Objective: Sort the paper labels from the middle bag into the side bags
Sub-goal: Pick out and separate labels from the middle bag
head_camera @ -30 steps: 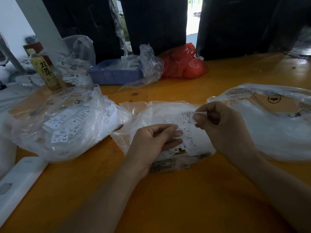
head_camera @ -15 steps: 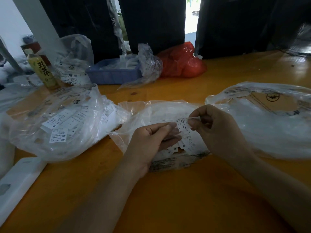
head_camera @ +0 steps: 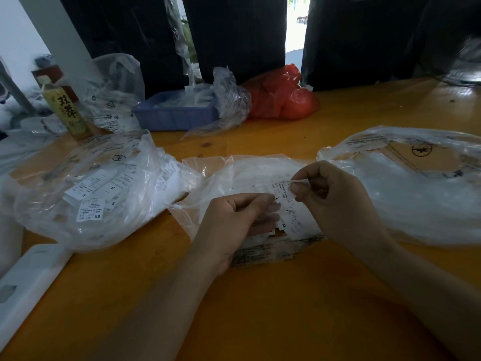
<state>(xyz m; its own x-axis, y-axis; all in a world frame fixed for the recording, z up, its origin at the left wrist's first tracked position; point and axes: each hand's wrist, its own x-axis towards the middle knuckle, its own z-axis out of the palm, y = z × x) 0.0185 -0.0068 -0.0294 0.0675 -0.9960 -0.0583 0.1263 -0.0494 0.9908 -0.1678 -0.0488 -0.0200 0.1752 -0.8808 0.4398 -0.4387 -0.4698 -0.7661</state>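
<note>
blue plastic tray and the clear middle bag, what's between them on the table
Head view: mostly bare orange table between blue plastic tray and clear middle bag, plus a crumpled clear plastic bag trailing from the tray.

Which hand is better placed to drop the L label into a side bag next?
Right. The right hand already pinches the L label and sits next to the right bag. The left hand rests curled on the middle bag, over the remaining labels.

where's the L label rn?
Head view, centre: the L label is pinched between right hand and left hand, over the middle bag.
</note>
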